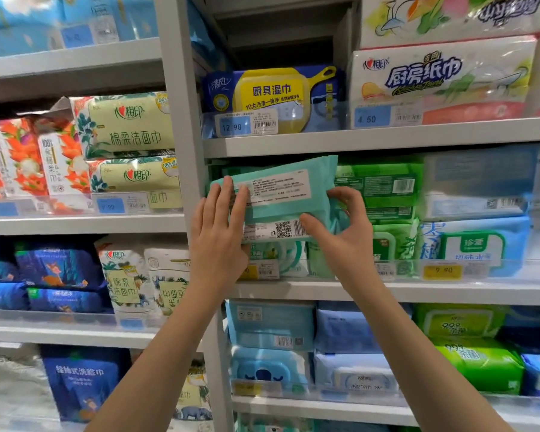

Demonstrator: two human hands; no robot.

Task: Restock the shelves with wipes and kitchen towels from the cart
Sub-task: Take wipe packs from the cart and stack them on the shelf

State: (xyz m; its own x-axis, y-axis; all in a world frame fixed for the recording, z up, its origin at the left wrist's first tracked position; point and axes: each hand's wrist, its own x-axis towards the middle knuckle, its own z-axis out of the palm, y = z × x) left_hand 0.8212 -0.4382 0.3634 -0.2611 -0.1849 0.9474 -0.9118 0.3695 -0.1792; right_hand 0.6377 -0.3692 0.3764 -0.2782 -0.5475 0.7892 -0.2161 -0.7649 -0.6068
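Wipes packs: two, soft teal plastic, flat rectangles with white labels, sitting stacked at frame centre on the middle shelf. left hand pressing with straight fingers; right hand fingers curling round the right end.

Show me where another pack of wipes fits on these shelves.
Free: the gap above the blue-and-yellow wipes pack, between the upright and the kitchen towels. Crowded: the shelf below, where the left hand and right hand hold the teal pack beside the green packs.
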